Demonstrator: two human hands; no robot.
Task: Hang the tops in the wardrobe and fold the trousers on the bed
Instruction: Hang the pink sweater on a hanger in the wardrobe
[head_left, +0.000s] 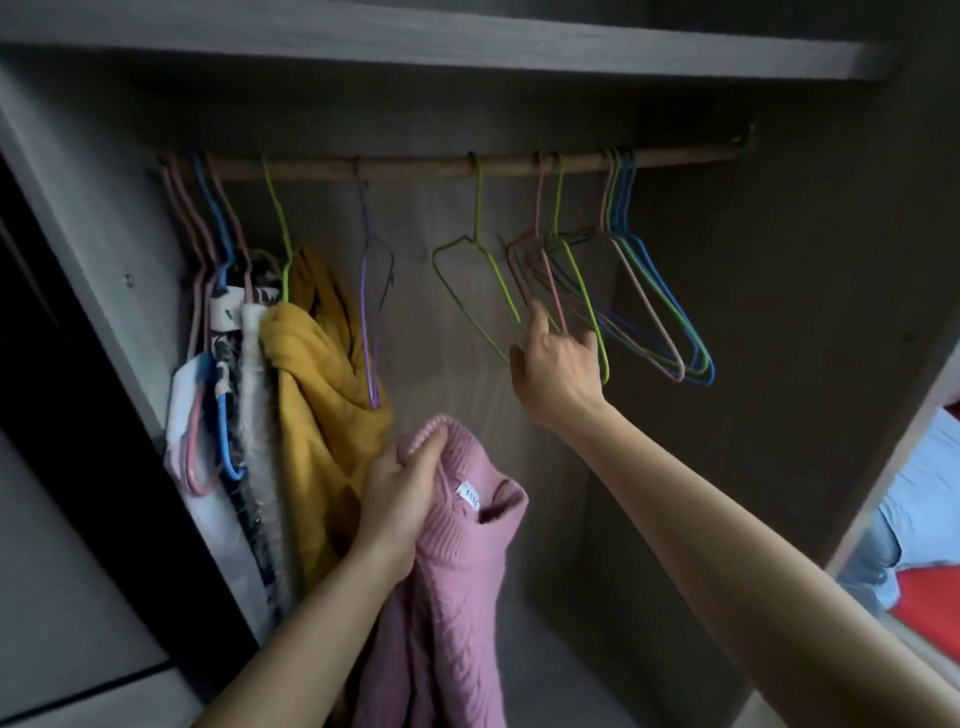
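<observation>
Left hand, low at 6 o'clock, is clenched on the ribbed neck of a pink knit top, which hangs bunched below the fist with no hanger in it. Right hand, just past centre toward 3 o'clock, reaches up among empty wire hangers, index finger raised against a pink hanger and thumb near a green hanger; whether it actually grips a wire I cannot tell. Further in, at 9 o'clock, a yellow top and several other garments are already hung on the wooden rod of the wardrobe. More empty hangers wait at 2 o'clock. Edge of the bed shows at 4 o'clock with pale blue fabric on it, kind uncertain. Judgement: hanging partly done, pink top next, trousers apparently not yet folded.
</observation>
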